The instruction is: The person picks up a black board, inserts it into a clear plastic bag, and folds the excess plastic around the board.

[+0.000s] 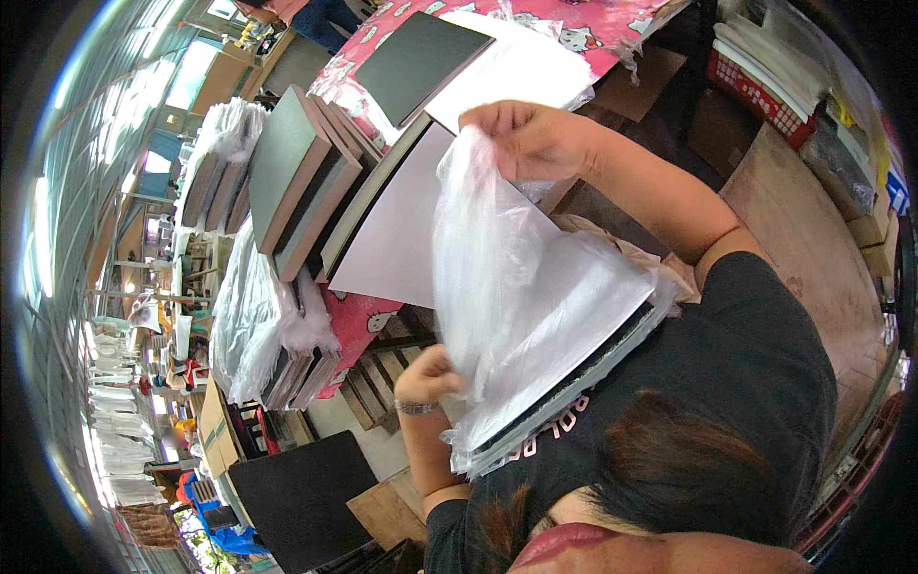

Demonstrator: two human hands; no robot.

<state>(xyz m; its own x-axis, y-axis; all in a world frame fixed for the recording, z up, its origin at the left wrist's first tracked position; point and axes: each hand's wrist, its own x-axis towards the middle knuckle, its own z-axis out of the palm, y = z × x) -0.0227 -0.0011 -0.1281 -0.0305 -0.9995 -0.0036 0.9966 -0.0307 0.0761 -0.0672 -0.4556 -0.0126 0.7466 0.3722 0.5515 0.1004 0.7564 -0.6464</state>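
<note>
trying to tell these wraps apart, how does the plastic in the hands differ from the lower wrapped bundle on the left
The plastic is gripped by the left hand and right hand; the wrapped bundle has no hand on it.
The plastic spreads over a broad pale face; the wrapped bundle shows several layered edges at its lower end.
Both have wrinkled, see-through, whitish plastic.

Board (426, 65) on desk (622, 33), beyond bag (531, 277) | stack (292, 177) on desk, left of bag | bag between left hand (427, 376) and right hand (529, 139) | basket (751, 93) right of desk, well apart from stack
</note>
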